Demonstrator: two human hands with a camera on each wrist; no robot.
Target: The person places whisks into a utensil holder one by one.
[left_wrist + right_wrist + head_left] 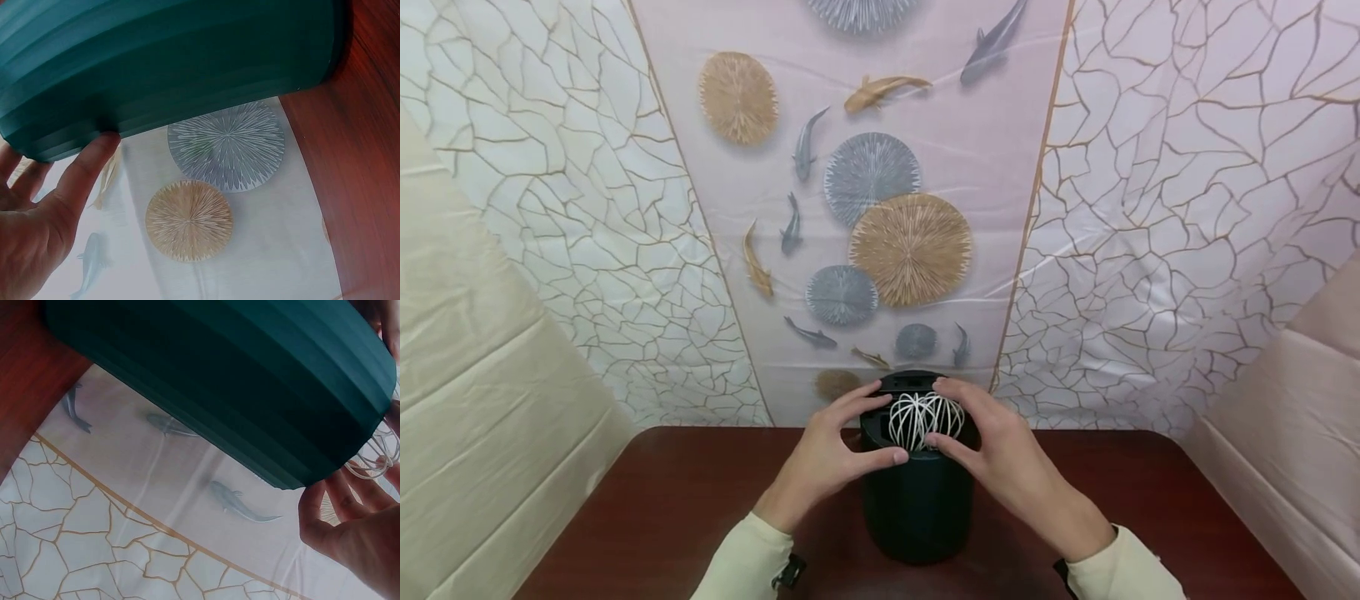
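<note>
A dark green utensil holder (917, 508) with ribbed sides stands upright on the table, its black-edged mouth facing up. White-wire whisk heads (913, 421) rise inside the mouth. My left hand (820, 462) grips the holder's left side, thumb along the front rim and fingers at the far left of the mouth. In the left wrist view, one finger (94, 159) touches the wall near the rim. My right hand (1007, 450) holds the right side of the mouth, its thumb overlapping the wires. Fingers (315, 506) meet the rim in the right wrist view. Whisk handles are hidden inside.
The dark red-brown table (715, 483) extends to both sides of the holder. A patterned cloth backdrop (865, 333) with fish and round motifs hangs behind the table. Cream padded panels (482, 400) flank it left and right.
</note>
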